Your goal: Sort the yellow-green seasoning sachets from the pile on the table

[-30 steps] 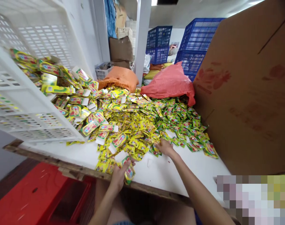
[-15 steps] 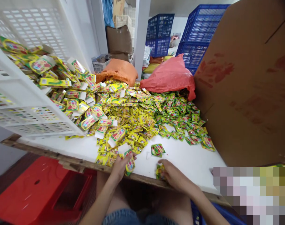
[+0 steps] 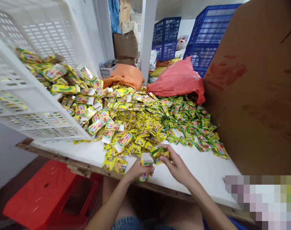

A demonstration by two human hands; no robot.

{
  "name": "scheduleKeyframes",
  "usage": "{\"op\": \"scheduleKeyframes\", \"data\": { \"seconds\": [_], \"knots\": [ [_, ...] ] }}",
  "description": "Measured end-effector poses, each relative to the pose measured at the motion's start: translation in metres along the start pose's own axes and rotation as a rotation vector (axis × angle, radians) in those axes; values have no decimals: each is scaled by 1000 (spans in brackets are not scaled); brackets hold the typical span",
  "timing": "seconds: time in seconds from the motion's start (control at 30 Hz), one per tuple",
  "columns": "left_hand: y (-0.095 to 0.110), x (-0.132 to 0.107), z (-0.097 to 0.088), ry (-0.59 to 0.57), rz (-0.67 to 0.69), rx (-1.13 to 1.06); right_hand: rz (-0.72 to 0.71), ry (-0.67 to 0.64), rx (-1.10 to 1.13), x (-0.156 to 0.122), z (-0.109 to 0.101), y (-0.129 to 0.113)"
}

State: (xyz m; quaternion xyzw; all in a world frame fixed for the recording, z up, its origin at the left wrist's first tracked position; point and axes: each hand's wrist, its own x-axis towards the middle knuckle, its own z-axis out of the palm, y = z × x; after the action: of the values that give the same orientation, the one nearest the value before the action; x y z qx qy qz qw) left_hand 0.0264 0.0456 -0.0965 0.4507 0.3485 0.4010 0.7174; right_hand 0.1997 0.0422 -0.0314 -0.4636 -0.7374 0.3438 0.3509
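Near the front edge of the table, my left hand (image 3: 138, 172) is closed around a small yellow-green carton (image 3: 145, 161) with its white flap up. My right hand (image 3: 174, 163) pinches small yellow and green sachets (image 3: 158, 155) close beside the carton's top; how many cannot be made out. Behind my hands lies a heap of yellow sachets (image 3: 140, 126), with green sachets (image 3: 188, 119) to its right. More cartons (image 3: 125, 140), several with their flaps up, spread over the heap's left side.
A tilted white crate (image 3: 71, 126) spills cartons from the left. Orange (image 3: 126, 75) and red sacks (image 3: 179, 78) lie at the back. A large cardboard sheet (image 3: 253, 95) borders the right. A red stool (image 3: 42, 195) stands below the white table (image 3: 207, 172).
My right hand has moved up and left to the carton, and the green sachet that lay on the table is now in it. My left hand has shifted right with the carton.
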Motion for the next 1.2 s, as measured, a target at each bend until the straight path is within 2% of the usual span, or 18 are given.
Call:
{"op": "scheduleKeyframes", "data": {
  "seconds": [0.07,0.17,0.3,0.43,0.57,0.67,0.8,0.97,1.1,1.2],
  "knots": [
    [0,1,-1,-33,0,37,-82,37,-73,12,9,-6],
    [0,3,-2,-42,-2,61,-187,-13,-299,19,16,-6],
    [-1,4,-1,-71,-4,50,-174,-98,-542,20,17,-6],
    [0,5,0,-54,21,75,-164,-120,-665,26,27,-12],
    [1,2,-1,58,110,133,-218,-205,-550,31,30,-22],
    [0,0,-1,15,55,63,-187,-237,-362,31,20,-25],
    [-1,1,-1,-72,32,26,-152,-156,-317,26,17,-17],
    [1,3,0,-34,114,99,-206,-25,-396,21,32,-3],
    [-2,2,-1,-60,91,94,-239,42,-459,16,28,-1],
    [-5,3,-3,-15,96,131,-206,40,-431,10,27,-1]
  ]
}}
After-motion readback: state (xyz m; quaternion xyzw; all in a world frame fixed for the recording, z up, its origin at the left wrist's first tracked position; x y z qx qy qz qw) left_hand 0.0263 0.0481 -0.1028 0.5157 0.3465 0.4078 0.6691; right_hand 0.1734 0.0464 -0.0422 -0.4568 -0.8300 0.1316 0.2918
